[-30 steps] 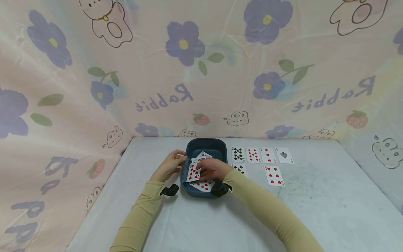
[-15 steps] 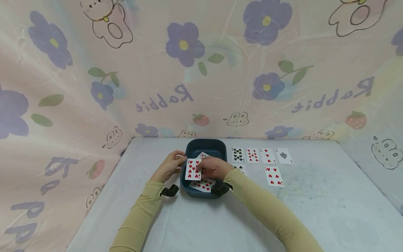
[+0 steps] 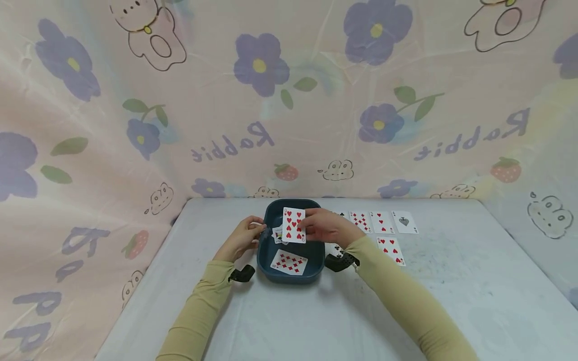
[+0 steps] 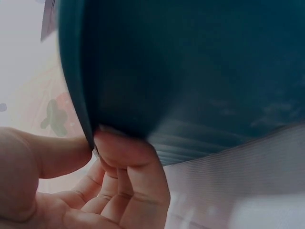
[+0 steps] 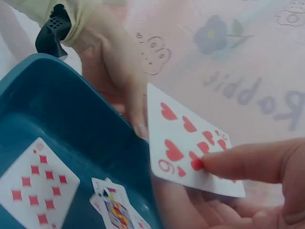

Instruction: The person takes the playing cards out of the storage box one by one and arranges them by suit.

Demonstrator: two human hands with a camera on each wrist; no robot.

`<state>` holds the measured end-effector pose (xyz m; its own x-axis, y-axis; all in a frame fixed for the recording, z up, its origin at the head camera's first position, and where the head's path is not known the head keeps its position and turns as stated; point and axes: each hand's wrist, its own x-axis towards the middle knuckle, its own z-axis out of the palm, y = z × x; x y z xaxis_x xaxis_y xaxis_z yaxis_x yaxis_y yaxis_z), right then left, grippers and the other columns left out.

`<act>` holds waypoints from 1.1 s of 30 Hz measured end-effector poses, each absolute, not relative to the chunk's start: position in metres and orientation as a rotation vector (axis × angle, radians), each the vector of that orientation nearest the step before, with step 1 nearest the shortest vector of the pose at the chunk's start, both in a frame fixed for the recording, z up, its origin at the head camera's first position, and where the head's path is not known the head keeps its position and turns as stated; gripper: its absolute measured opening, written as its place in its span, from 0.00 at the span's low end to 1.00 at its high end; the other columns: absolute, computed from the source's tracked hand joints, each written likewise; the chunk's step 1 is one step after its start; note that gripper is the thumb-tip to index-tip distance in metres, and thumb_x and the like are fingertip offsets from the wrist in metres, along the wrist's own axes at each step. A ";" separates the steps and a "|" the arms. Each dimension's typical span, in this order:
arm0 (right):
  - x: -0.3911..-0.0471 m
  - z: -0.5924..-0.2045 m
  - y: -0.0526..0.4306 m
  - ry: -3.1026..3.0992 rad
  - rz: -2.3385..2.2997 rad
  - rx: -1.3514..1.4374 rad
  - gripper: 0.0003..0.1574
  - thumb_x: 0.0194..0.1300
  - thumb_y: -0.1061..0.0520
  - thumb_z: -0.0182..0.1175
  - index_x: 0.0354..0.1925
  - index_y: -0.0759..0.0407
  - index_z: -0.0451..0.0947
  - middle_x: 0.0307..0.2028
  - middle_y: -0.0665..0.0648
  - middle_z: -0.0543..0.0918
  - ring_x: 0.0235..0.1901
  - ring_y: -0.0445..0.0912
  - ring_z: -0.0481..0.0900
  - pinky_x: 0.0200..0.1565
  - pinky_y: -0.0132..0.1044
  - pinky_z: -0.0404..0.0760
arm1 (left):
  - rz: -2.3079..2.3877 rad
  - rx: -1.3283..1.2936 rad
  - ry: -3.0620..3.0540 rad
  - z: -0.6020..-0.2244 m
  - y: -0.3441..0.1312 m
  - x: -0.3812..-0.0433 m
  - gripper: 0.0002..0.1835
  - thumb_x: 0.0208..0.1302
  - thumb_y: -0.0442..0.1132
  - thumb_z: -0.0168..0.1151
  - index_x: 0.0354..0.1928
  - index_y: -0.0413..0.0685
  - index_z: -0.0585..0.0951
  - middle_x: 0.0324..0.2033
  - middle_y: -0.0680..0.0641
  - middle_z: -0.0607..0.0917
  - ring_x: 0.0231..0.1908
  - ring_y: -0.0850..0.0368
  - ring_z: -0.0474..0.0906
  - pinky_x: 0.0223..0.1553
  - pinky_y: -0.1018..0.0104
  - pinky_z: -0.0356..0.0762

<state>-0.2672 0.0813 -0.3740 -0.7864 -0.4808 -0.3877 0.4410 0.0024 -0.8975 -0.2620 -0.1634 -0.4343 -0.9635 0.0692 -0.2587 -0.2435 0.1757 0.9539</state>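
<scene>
My right hand pinches a nine of hearts playing card between thumb and fingers, face up, over the far part of a dark blue bin. In the right wrist view, the thumb presses on the card's face. My left hand grips the bin's left rim, thumb on one side and bent fingers on the other, as the left wrist view shows. Inside the bin, a ten of diamonds lies near the front. A face card overlaps other cards farther back, partly hidden by the held card.
Right of the bin, face-up cards lie in rows on the white table: a diamonds card, a hearts card, an ace of spades and a six of hearts. My right hand and wrist partly cover clubs cards. A patterned curtain stands behind.
My right hand has lifted the nine of hearts and carried it away from me and rightward, uncovering the bin's front and middle. My left hand stays at the rim.
</scene>
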 end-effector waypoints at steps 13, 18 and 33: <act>-0.258 -0.375 0.157 1.777 -1.872 -0.020 0.34 0.67 0.63 0.57 0.67 0.66 0.58 0.49 0.61 0.79 0.42 0.50 0.80 0.45 0.42 0.79 | 1.865 -0.153 2.211 -0.437 -0.164 -0.264 0.13 0.71 0.37 0.53 0.55 0.43 0.70 0.40 0.40 0.78 0.32 0.55 0.74 0.29 0.66 0.74; -0.249 -0.383 0.193 1.807 -1.886 0.002 0.37 0.69 0.63 0.54 0.69 0.69 0.51 0.50 0.61 0.75 0.45 0.50 0.78 0.47 0.42 0.78 | 1.872 -0.138 2.200 -0.438 -0.164 -0.263 0.15 0.71 0.37 0.54 0.55 0.40 0.70 0.42 0.38 0.78 0.33 0.54 0.75 0.29 0.66 0.75; -0.212 -0.410 0.281 1.851 -1.926 0.094 0.32 0.71 0.59 0.54 0.64 0.71 0.52 0.46 0.56 0.76 0.45 0.50 0.79 0.47 0.43 0.78 | 1.860 -0.139 2.216 -0.439 -0.165 -0.264 0.16 0.71 0.38 0.54 0.57 0.40 0.69 0.40 0.40 0.78 0.32 0.56 0.75 0.29 0.66 0.75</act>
